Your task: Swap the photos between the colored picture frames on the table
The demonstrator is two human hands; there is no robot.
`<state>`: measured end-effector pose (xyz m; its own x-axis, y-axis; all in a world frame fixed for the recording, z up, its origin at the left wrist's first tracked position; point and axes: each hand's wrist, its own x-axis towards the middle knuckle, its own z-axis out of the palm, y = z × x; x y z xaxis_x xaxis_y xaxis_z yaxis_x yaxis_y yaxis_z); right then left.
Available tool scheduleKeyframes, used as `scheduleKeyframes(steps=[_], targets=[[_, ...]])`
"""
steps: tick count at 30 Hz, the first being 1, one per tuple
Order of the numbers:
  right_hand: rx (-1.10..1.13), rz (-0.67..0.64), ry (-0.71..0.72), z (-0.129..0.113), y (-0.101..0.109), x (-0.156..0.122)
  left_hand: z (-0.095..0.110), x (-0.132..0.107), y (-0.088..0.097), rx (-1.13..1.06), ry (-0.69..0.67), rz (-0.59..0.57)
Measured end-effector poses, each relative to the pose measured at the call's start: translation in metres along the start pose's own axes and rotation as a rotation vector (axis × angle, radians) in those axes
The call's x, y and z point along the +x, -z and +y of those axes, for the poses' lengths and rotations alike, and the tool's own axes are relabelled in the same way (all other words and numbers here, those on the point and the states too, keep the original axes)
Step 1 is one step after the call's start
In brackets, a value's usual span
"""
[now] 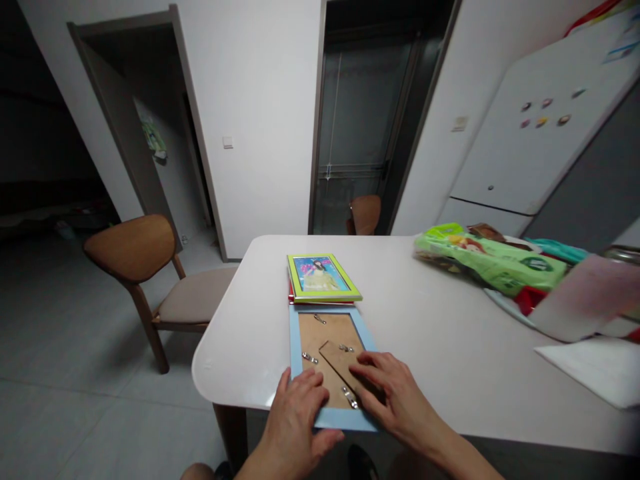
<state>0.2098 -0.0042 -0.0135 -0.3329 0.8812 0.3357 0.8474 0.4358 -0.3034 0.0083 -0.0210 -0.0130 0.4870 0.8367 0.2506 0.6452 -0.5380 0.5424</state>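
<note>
Blue frame (295,337) face-down on counter (440,333) under both hands, backing board (314,339) in, tabs (309,358) unclear; left hand (295,413) flat on its near edge, right hand (395,393) flat on the stand (339,362), neither gripping; green frame (323,277) beyond fingertips.

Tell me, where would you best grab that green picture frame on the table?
Probably by its left and right sides, coming from above. The green frame lies flat, picture up, on a red frame, so its rim sits raised off the table. Its near end is close against the blue frame, so the sides are freer.
</note>
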Motion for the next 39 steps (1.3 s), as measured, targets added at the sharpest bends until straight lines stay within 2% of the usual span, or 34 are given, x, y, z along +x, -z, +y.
scheduleKeyframes(steps=[6, 10, 15, 17, 21, 28, 39], targets=[[-0.042, -0.001, -0.093, 0.002, -0.005, 0.037, -0.004, 0.0, -0.004, 0.005, 0.028, -0.011], [-0.057, 0.004, -0.137, 0.009, -0.013, 0.051, -0.006, 0.002, -0.005, 0.0, 0.051, -0.018], [-0.111, 0.083, -0.223, 0.022, -0.014, 0.047, -0.008, 0.002, -0.008, -0.012, 0.055, -0.008], [-0.105, 0.097, -0.183, 0.026, -0.013, 0.045, -0.009, 0.002, -0.007, -0.02, 0.053, -0.009], [-0.08, 0.02, -0.027, 0.026, -0.011, 0.044, -0.007, 0.002, -0.006, -0.028, 0.056, -0.011], [-0.137, 0.014, -0.133, 0.03, -0.01, 0.043, -0.004, 0.002, -0.005, -0.017, 0.082, -0.019], [-0.015, 0.065, -0.116, 0.032, -0.009, 0.035, 0.0, 0.003, -0.002, -0.006, 0.093, -0.022]])
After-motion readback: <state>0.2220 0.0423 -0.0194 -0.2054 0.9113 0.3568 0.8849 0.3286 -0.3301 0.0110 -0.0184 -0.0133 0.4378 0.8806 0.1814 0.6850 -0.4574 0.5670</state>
